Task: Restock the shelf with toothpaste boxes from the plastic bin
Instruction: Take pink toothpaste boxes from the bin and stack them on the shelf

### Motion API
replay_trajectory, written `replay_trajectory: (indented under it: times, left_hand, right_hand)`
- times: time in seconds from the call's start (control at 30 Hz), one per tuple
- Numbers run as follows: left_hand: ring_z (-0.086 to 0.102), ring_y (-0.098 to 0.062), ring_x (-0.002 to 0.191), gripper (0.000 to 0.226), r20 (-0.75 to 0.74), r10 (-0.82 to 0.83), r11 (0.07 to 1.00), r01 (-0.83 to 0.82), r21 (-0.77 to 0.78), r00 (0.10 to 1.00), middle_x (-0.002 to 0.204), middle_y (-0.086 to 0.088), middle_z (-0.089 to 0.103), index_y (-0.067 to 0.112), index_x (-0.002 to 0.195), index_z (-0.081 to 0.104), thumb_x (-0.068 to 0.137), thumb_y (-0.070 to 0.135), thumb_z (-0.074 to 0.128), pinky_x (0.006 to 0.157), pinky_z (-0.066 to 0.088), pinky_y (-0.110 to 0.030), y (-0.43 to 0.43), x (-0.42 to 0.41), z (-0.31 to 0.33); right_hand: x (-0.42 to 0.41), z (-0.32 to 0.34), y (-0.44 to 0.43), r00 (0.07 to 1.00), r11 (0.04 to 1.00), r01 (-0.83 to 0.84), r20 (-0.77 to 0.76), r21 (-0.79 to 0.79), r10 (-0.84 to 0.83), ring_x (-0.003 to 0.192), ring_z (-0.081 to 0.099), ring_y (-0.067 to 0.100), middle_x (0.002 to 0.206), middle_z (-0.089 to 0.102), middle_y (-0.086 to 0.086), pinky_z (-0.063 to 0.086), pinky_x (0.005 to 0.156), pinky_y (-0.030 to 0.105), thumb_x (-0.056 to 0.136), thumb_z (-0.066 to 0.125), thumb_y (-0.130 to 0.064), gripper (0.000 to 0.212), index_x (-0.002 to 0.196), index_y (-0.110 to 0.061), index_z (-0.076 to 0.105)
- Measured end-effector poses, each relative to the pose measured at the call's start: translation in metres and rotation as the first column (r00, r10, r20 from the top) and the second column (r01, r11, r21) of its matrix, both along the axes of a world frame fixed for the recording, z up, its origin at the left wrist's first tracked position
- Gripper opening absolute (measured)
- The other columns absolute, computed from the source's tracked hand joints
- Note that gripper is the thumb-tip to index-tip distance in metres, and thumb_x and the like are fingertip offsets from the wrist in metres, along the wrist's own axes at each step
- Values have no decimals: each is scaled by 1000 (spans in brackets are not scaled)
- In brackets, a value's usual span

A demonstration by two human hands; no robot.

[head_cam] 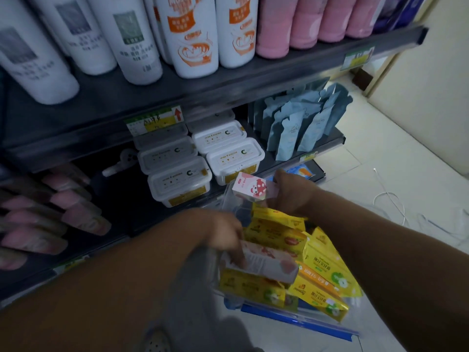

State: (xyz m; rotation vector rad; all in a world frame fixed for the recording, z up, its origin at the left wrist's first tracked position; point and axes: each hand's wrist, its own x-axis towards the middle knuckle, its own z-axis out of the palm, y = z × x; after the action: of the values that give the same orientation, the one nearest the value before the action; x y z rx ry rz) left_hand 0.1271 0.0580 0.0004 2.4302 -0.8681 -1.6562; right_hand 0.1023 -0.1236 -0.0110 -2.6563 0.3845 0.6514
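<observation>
A clear plastic bin with a blue rim sits on the floor, holding several yellow toothpaste boxes. My right hand grips a pink toothpaste box with a mushroom picture, lifted above the bin near the shelf edge. My left hand reaches into the bin and holds another pink-and-white toothpaste box lying on the yellow ones. Several pink toothpaste boxes lie stacked on the low dark shelf at the left.
White lidded tubs fill the middle of the same shelf, and blue pouches stand to their right. White bottles and pink rolls stand on the shelf above. A white cable lies on the tiled floor.
</observation>
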Motion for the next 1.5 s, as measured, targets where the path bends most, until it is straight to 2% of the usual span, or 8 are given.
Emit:
replay_trajectory:
  times: [0.13, 0.23, 0.4, 0.7, 0.87, 1.1, 1.23, 1.5]
  left_hand:
    - [63, -17, 94, 44, 118, 140, 983, -123, -138, 983, 101, 5, 67, 22, 105, 67, 66, 34, 84, 89, 53, -37, 17, 22, 62]
    - [65, -15, 83, 54, 243, 233, 962, -187, -199, 941, 102, 3, 64, 24, 115, 62, 66, 25, 85, 79, 57, -33, 33, 30, 116]
    - [59, -10, 92, 62, 522, 207, 962, -75, -263, 827, 106, 11, 58, 34, 119, 61, 62, 37, 86, 84, 53, -29, 73, 29, 220]
    - [59, -11, 80, 38, 667, 400, 885, -75, -460, 628, 83, 12, 57, 48, 70, 54, 59, 25, 83, 67, 51, -31, 181, 6, 409]
    - [60, -13, 78, 42, 684, 522, 822, -87, -562, 510, 81, 12, 62, 43, 84, 59, 61, 18, 83, 66, 53, -34, 248, -2, 491]
    - [64, -17, 81, 43, 717, 622, 776, -128, -617, 314, 83, 12, 65, 38, 93, 63, 53, 28, 76, 74, 55, -36, 336, 8, 544]
    - [64, -16, 85, 47, 739, 647, 762, -161, -627, 188, 93, 12, 63, 45, 93, 57, 58, 25, 81, 73, 58, -43, 381, 27, 560]
    - [59, -12, 92, 45, 655, 751, 656, -200, -728, 77, 103, 8, 56, 35, 101, 54, 69, 18, 80, 69, 54, -31, 430, 66, 549]
  right_hand:
    - [7, 62, 10, 993, 997, -75, 97, 17, 73, 111, 57, 26, 125, 58, 8, 47, 86, 33, 76, 76, -37, 69, 130, -11, 43]
    - [17, 117, 24, 978, 987, -160, 137, 20, 156, 87, 60, 18, 110, 63, 6, 49, 70, 29, 74, 76, -34, 52, 116, -15, 52]
    - [25, 227, 60, 958, 975, -195, 232, 101, 168, 80, 64, 18, 97, 62, 0, 56, 62, 33, 70, 81, -30, 48, 104, -19, 50]
    - [24, 420, 154, 852, 923, -338, 477, 186, 216, 83, 69, 25, 98, 65, 5, 60, 62, 40, 71, 80, -23, 43, 103, -19, 51]
    - [28, 505, 214, 726, 889, -447, 622, 104, 292, 79, 65, 13, 92, 65, -5, 55, 67, 32, 72, 80, -33, 36, 95, -30, 52]
    - [64, 559, 292, 627, 862, -498, 726, 96, 281, 73, 66, 16, 92, 66, 0, 55, 56, 30, 76, 80, -34, 42, 105, -20, 53]
    - [94, 570, 332, 613, 866, -497, 731, 60, 301, 85, 65, 21, 101, 63, 0, 58, 77, 44, 85, 71, -34, 35, 109, -22, 50]
    - [133, 574, 372, 644, 829, -524, 729, 197, 234, 84, 64, 15, 99, 64, -8, 57, 62, 31, 84, 74, -29, 32, 109, -28, 55]
